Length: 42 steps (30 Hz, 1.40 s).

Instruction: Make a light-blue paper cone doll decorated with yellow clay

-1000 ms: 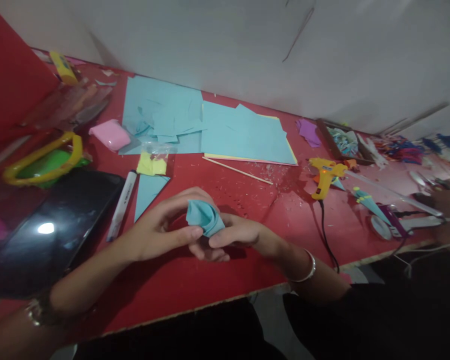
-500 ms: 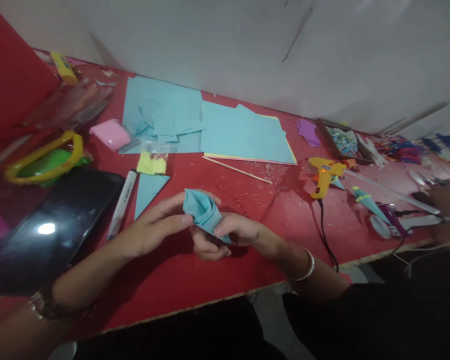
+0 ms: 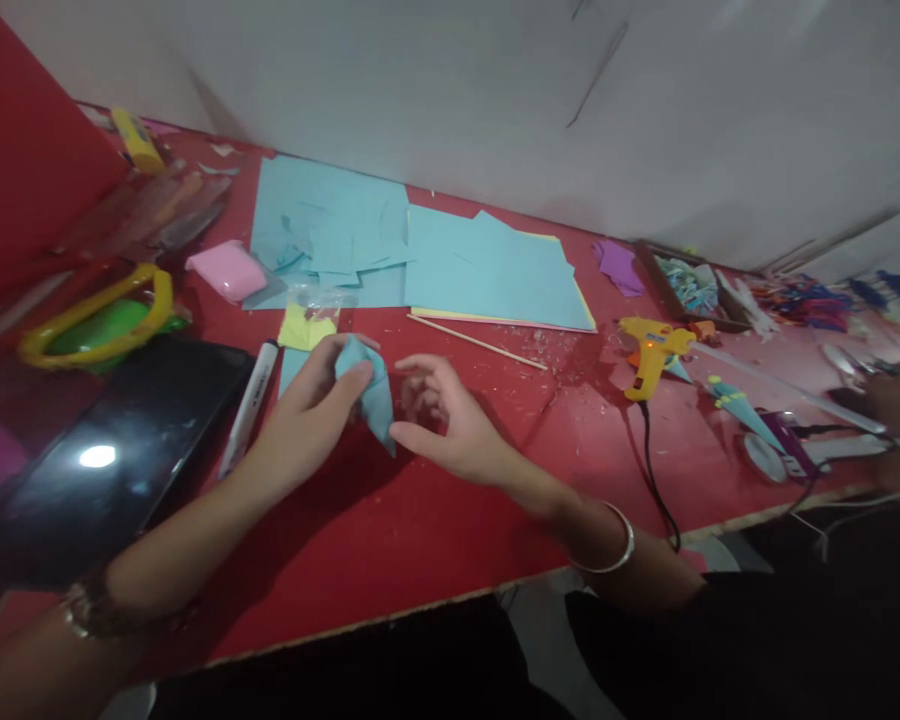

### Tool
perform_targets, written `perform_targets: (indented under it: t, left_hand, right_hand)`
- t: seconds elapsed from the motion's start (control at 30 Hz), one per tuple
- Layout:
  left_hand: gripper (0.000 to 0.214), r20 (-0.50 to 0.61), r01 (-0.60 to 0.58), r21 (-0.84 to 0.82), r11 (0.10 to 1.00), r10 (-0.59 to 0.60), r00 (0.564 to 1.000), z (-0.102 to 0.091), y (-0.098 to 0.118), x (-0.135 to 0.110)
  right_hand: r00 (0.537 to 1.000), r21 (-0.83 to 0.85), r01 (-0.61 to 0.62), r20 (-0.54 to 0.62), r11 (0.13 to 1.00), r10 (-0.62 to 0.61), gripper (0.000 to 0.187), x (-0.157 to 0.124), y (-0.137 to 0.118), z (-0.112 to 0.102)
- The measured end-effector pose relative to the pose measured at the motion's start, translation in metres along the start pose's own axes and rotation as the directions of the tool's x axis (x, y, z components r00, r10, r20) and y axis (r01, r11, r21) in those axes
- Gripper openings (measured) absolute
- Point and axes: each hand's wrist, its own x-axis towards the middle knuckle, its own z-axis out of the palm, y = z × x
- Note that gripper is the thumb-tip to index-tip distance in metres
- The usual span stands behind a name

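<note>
A rolled cone of light blue paper (image 3: 376,400) is pinched in my left hand (image 3: 319,405), its pointed end hanging down toward me. My right hand (image 3: 450,425) is just to the right of the cone, fingers curved and apart, holding nothing; its thumb comes close to the cone's tip, and I cannot tell whether they touch. Partly behind my left hand lie a flat piece of blue paper (image 3: 291,368) and a small clear bag of yellow material (image 3: 305,325). A white marker (image 3: 249,405) rests left of that hand.
Blue paper sheets (image 3: 495,270) lie along the wall, with a thin wooden stick (image 3: 480,341) before them. At right are a yellow glue gun (image 3: 651,355) with a cord, a finished-looking blue cone (image 3: 735,400) and a box (image 3: 690,285). A black shiny panel (image 3: 120,460) lies left.
My right hand has let go of the paper cone and opened. My left hand has carried the cone slightly left and away from me, turning its tip downward.
</note>
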Motion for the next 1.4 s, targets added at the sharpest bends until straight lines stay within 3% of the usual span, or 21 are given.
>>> perform_targets:
  t: [0.07,0.13,0.3,0.47,0.6,0.8,1.0,1.17,1.27,1.4]
  left_hand:
    - [0.015,0.000,0.115,-0.044,0.992,-0.115,0.993,0.002,0.010,0.001]
    - [0.014,0.031,0.152,-0.071,0.986,-0.150,0.988,0.004,0.015,0.001]
    - [0.021,0.024,0.158,-0.104,0.982,-0.156,0.987,0.006,0.007,-0.001]
    - [0.029,0.043,0.192,-0.111,0.975,-0.188,0.981,0.007,0.003,-0.001]
    - [0.030,0.085,0.163,-0.138,0.977,-0.152,0.985,0.007,0.007,0.000]
    - [0.036,0.143,0.182,-0.123,0.976,-0.164,0.976,0.004,0.009,-0.001]
    - [0.032,0.069,0.109,-0.037,0.993,-0.106,0.992,0.002,0.008,0.000]
    - [0.039,0.083,0.152,-0.068,0.986,-0.146,0.986,0.003,0.006,-0.001]
    - [0.045,0.147,0.158,-0.110,0.981,-0.141,0.979,0.004,0.009,-0.003]
    - [0.044,0.282,0.211,-0.080,0.974,-0.181,0.942,0.006,0.014,-0.006]
  right_hand:
    - [0.994,-0.098,0.091,-0.049,0.991,-0.096,0.061,0.000,0.001,0.001]
    - [0.981,-0.195,0.176,-0.050,0.965,-0.189,0.063,0.000,0.001,0.002]
    - [0.962,-0.398,0.236,-0.030,0.886,-0.270,0.036,-0.002,0.002,0.002]
    - [0.965,-0.452,0.212,-0.044,0.867,-0.259,0.028,-0.002,0.000,-0.001]
    - [0.965,-0.384,0.191,-0.093,0.903,-0.243,0.026,-0.002,-0.002,0.000]
    - [0.986,-0.195,0.069,-0.134,0.978,-0.096,0.024,-0.005,-0.004,0.000]
    - [0.981,-0.093,0.097,-0.162,0.991,-0.111,0.011,-0.003,-0.003,0.000]
    - [0.983,0.088,0.058,-0.179,0.994,-0.042,0.010,0.001,-0.002,0.000]
    - [0.978,0.214,0.053,-0.209,0.975,-0.008,0.009,0.003,-0.002,0.000]
    - [0.966,0.202,0.084,-0.256,0.976,-0.030,0.006,0.005,-0.002,-0.001]
